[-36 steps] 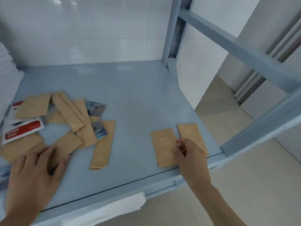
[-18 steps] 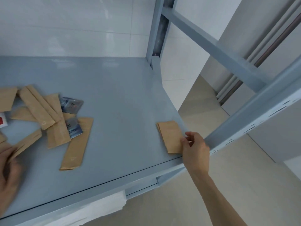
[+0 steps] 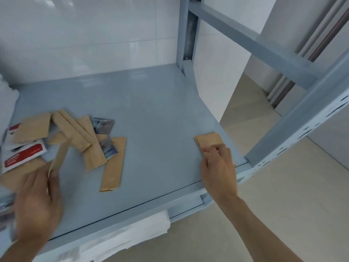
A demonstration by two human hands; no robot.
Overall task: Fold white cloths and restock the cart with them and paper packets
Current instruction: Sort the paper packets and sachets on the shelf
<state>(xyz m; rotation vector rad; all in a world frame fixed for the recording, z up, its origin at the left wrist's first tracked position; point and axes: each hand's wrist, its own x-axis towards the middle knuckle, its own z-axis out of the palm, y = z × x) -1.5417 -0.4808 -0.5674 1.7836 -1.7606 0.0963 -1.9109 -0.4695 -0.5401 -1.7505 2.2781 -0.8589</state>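
Note:
On the grey-blue cart shelf point(image 3: 151, 114) lies a loose heap of brown paper packets point(image 3: 85, 137) at the left, mixed with small blue sachets point(image 3: 103, 125) and red-and-white sachets point(image 3: 22, 156). My left hand point(image 3: 37, 201) pinches one long brown packet point(image 3: 59, 157) and holds it lifted off the shelf. Near the shelf's right front corner sits a small stack of brown packets point(image 3: 208, 139); my right hand point(image 3: 219, 167) rests on it with curled fingers. White cloths point(image 3: 7, 97) show at the far left edge.
A single long brown packet point(image 3: 113, 165) lies alone between the heap and the stack. Grey metal cart posts point(image 3: 294, 125) rise at the right corner and back. White cloth point(image 3: 132, 235) hangs from the level below the shelf. Beige floor lies to the right.
My left hand has picked a long brown packet out of the heap and raised it. My right hand slid the two brown packets into one stack at the right corner and stays on it.

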